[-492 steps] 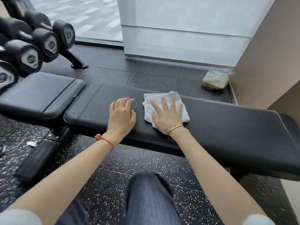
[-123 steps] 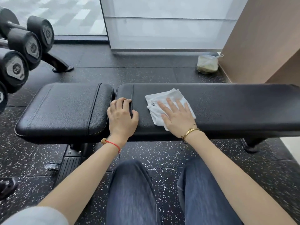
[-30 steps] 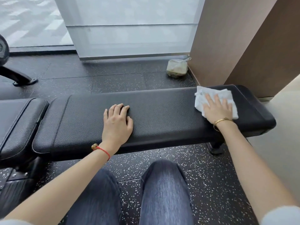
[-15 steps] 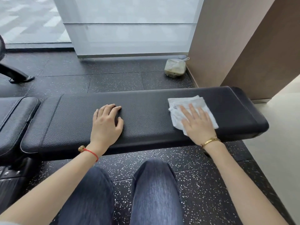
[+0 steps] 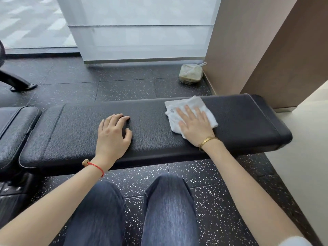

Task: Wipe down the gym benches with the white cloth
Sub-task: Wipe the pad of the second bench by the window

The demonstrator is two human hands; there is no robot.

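Right hand (image 5: pixel 194 124) flat, fingers straight and spread, pressing the cloth (image 5: pixel 190 113) onto the table (image 5: pixel 150 132); no pinch, just palm pressure. Cloth sits on the right part of the long pad, toward the far edge, a bare strip of pad between it and the right end. Left hand (image 5: pixel 113 134) also flat on the pad near the middle, fingers relaxed, holding nothing, looks like a brace. Change: a second ago the cloth was out at the far right end; half a second ago it had come back toward the middle, nearer the front edge; now it sits slightly right again and further back. Left hand hasn't shifted on the pad. Reads as back-and-forth strokes over the right end, so that section is likely getting its last passes; whether the whole pad is done I can't tell, no wet trace visible. Seat pad (image 5: pixel 16 128) at left is cut off by the frame edge, as is the rack foot (image 5: pixel 19 84). Table legs hidden under the pad. Cloth edge is motion-blurred. Bag (image 5: pixel 190 74) on the floor by the wall, contents unclear.
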